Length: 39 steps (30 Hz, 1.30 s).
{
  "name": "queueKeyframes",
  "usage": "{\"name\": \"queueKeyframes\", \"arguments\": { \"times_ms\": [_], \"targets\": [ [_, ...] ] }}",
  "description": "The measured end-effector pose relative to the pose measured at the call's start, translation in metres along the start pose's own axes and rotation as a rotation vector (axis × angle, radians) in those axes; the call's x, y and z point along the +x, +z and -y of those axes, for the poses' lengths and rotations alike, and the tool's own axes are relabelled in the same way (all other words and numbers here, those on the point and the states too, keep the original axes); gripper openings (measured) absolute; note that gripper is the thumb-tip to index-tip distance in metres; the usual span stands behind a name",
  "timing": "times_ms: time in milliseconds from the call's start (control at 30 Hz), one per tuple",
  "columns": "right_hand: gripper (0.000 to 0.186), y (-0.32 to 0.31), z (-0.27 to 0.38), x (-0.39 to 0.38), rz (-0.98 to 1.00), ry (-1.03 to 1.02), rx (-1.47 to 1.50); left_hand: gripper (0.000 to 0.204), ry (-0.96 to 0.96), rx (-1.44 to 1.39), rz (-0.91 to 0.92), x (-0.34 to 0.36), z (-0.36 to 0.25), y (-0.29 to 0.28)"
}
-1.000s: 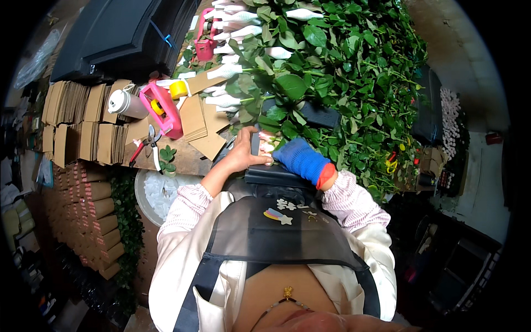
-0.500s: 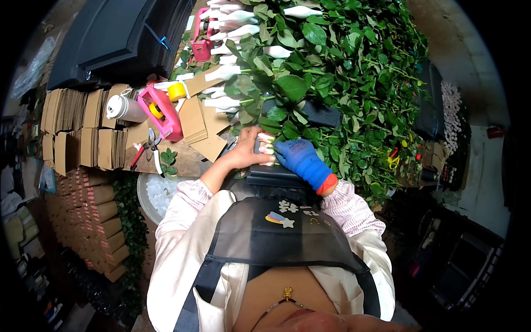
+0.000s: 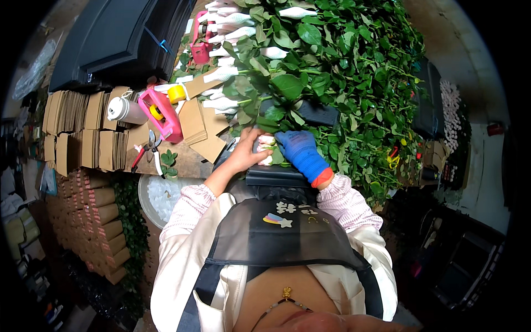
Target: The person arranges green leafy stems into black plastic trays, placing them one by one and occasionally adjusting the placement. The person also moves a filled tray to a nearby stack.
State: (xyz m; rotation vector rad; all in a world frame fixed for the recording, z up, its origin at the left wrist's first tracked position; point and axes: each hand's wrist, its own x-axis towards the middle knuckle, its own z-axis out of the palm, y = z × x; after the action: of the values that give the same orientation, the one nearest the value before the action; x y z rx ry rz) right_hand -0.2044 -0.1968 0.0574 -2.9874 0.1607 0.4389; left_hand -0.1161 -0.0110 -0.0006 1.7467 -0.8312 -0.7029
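Observation:
Pale pink and cream rose heads (image 3: pixel 265 145) lie in a small stacked bunch just in front of my body. My bare left hand (image 3: pixel 245 151) curls round their left side, thumb at the near end and fingers at the far end. On the other side, my right hand (image 3: pixel 300 150), in a blue knitted glove, is closed beside the blooms, at their stem side. Its fingertips are partly hidden, and what they grip does not show. A green leaf (image 3: pixel 277 157) shows between the two hands. Below them sits a black padded edge (image 3: pixel 276 176).
Leafy rose stems (image 3: pixel 359 99) cover the right of the table, with white net-sleeved blooms (image 3: pixel 221 103) along their left. A pink tape dispenser (image 3: pixel 161 115), pruning shears (image 3: pixel 147 150), cardboard pieces (image 3: pixel 193 123) and a lidded cup (image 3: pixel 126 110) are leftward. A white tub (image 3: pixel 160 196) stands below the table edge.
My gloved right hand has drawn slightly away from the rose heads, uncovering more of them and a leaf. My left hand stays by the blooms, its thumb a little shifted.

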Motion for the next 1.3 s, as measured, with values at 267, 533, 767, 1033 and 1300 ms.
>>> {"name": "queueKeyframes", "arguments": {
  "times_ms": [267, 533, 767, 1033, 1300],
  "targets": [
    [0.025, -0.011, 0.001, -0.009, -0.157, 0.170, 0.233, 0.033, -0.101, -0.025, -0.157, 0.007, 0.006, 0.014],
    [0.017, 0.020, -0.019, 0.008, -0.251, 0.076, 0.035, 0.055, -0.099, -0.179, -0.215, 0.008, 0.009, 0.019],
    [0.018, 0.037, -0.022, 0.006, -0.183, 0.041, 0.012, 0.032, -0.026, -0.044, -0.046, 0.037, 0.005, 0.007],
    [0.028, -0.009, 0.001, -0.008, -0.219, 0.273, 0.527, 0.022, -0.120, -0.138, -0.144, 0.037, 0.001, 0.005],
    [0.023, 0.021, 0.018, 0.007, -0.297, 0.189, 0.274, 0.029, -0.183, -0.086, -0.103, 0.032, 0.016, 0.004]
  ]
}}
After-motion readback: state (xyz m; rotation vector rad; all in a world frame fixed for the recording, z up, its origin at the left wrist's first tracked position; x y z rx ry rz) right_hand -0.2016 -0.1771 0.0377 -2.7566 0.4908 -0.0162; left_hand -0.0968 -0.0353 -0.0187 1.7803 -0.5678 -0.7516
